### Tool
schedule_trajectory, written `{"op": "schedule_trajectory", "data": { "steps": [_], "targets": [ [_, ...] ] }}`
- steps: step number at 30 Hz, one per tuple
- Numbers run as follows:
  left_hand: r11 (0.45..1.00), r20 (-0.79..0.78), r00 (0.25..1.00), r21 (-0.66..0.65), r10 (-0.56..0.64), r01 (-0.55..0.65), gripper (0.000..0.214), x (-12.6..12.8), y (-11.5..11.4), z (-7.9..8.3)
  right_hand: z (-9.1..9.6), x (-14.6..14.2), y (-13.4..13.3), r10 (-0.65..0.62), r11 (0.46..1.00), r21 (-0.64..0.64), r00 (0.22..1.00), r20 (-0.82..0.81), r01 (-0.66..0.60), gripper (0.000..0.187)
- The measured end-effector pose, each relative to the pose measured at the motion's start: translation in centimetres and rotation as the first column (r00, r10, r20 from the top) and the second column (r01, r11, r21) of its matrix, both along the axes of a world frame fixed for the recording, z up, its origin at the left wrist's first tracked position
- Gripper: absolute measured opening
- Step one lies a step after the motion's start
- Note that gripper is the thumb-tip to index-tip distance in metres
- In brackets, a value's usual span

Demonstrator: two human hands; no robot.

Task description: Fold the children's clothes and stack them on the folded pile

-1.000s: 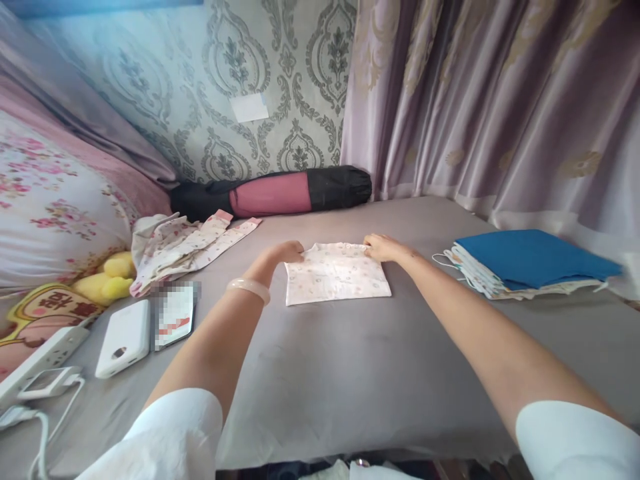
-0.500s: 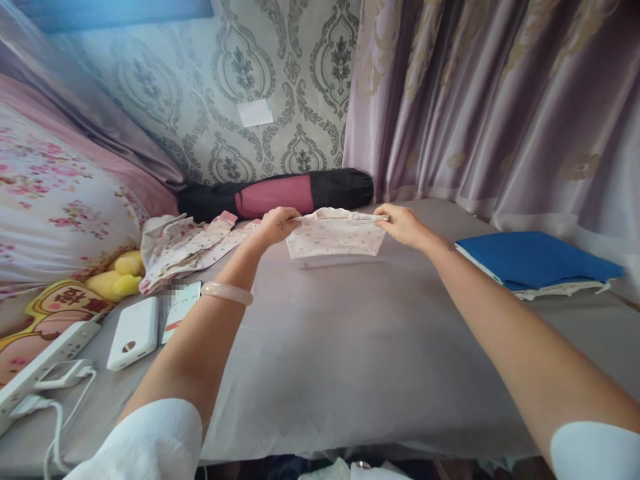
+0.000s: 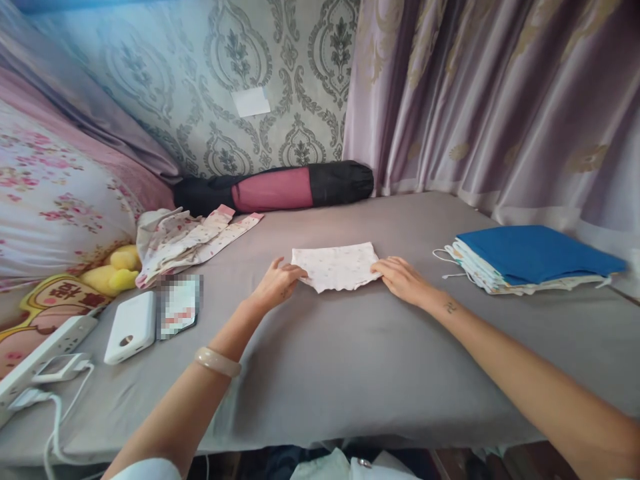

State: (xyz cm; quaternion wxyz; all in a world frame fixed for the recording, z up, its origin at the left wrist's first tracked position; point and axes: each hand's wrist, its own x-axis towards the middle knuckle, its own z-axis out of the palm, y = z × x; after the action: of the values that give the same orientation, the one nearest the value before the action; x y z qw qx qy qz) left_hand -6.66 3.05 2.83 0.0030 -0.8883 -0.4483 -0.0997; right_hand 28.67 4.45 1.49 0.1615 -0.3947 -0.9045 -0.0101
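Observation:
A small pale pink garment [image 3: 336,265] with a fine print lies on the grey sheet in front of me, folded into a wide, short shape. Its straight edge faces the wall, while the wavy, gathered edge is nearest me. My left hand [image 3: 278,283] pinches the near left corner, its fingers closed on the fabric. At the opposite corner, my right hand [image 3: 401,277] grips the garment in the same way. Which kind of garment it is, I cannot tell.
To the right sits a folded stack topped with blue cloth [image 3: 537,253]. Printed clothes [image 3: 185,240] lie at the left, near a yellow plush toy [image 3: 113,270]. Closer are a white power bank [image 3: 131,327], a phone [image 3: 179,308] and a power strip [image 3: 47,353]. A long black-and-pink bag [image 3: 273,189] lies along the wall.
Both hands have come down and towards me with the garment. It hung above the sheet from its gathered edge; now it lies flat, with that edge nearest me.

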Motion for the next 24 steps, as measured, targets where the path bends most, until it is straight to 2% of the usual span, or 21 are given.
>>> {"op": "schedule_trajectory", "data": {
  "steps": [6, 11, 15, 19, 21, 24],
  "targets": [
    [1.000, 0.021, 1.000, -0.020, 0.003, -0.003, 0.045, -0.2, -0.8, -0.7, -0.8, 0.0, -0.5, 0.018, 1.000, 0.010, 0.999, 0.041, -0.018, 0.043],
    [1.000, 0.074, 0.997, 0.017, 0.007, -0.008, 0.046, -0.6, -0.8, -0.9, -0.4, -0.1, -0.8, 0.018, 1.000, 0.009, 0.999, 0.042, -0.018, 0.045],
    [0.997, 0.048, 0.997, -0.056, 0.054, -0.052, 0.045, -0.5, -1.0, -0.3, 0.1, -0.4, -1.0, -0.044, 0.997, -0.059, 0.998, 0.033, 0.046, 0.046],
    [0.978, 0.057, 0.979, -0.096, 0.193, -0.187, 0.028, 1.4, -0.9, 0.9, 1.0, -2.1, -0.1, -0.137, 0.978, -0.161, 0.991, -0.004, 0.135, 0.034],
    [0.966, 0.095, 0.961, -0.055, 0.259, -0.254, 0.031, 3.1, -0.4, 1.0, 1.1, -3.8, 0.6, -0.179, 0.975, -0.142, 0.983, -0.046, 0.171, 0.035],
    [0.956, 0.086, 0.953, 0.022, 0.291, -0.294, 0.040, 6.2, 1.1, 0.2, 0.7, -7.2, 1.6, -0.209, 0.976, -0.078, 0.976, -0.063, 0.204, 0.046]
  ]
}}
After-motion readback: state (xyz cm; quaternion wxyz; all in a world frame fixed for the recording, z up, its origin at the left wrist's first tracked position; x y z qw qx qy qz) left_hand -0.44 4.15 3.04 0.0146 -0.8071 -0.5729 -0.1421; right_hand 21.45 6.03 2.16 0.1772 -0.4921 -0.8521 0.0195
